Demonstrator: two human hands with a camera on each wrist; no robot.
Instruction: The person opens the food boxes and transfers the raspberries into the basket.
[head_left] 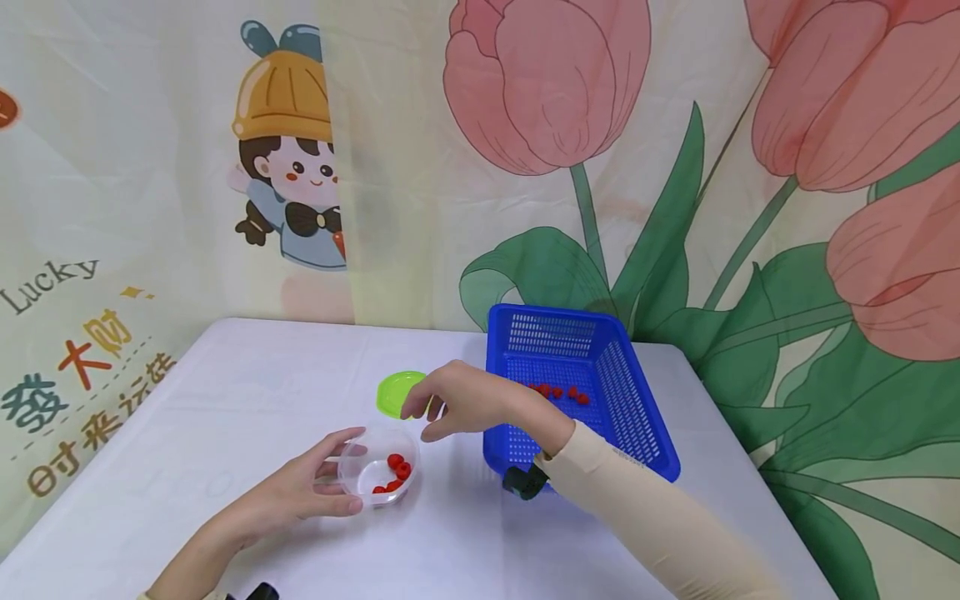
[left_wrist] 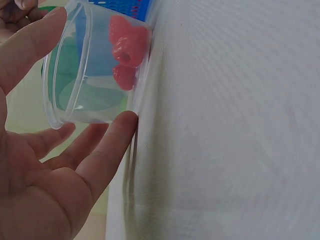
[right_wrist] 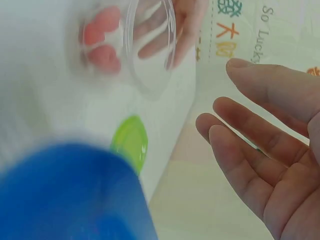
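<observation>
A clear plastic tub (head_left: 371,477) stands on the white table with several red raspberries (head_left: 402,471) at its bottom. My left hand (head_left: 303,483) holds the tub from the left side, its thumb and fingers spread around the wall. In the left wrist view the raspberries (left_wrist: 129,50) show through the side of the tub. My right hand (head_left: 461,400) hovers between the tub and the blue basket (head_left: 637,400), fingers loosely bent. Nothing shows between the fingers of the right hand (right_wrist: 270,150) in the right wrist view.
More raspberries (head_left: 557,392) lie inside the blue basket at the right, partly hidden by the right forearm. Behind the tub lies a bright green lid (head_left: 395,392), partly overlapped by the right hand. A printed curtain (head_left: 405,167) hangs behind the table (head_left: 187,417).
</observation>
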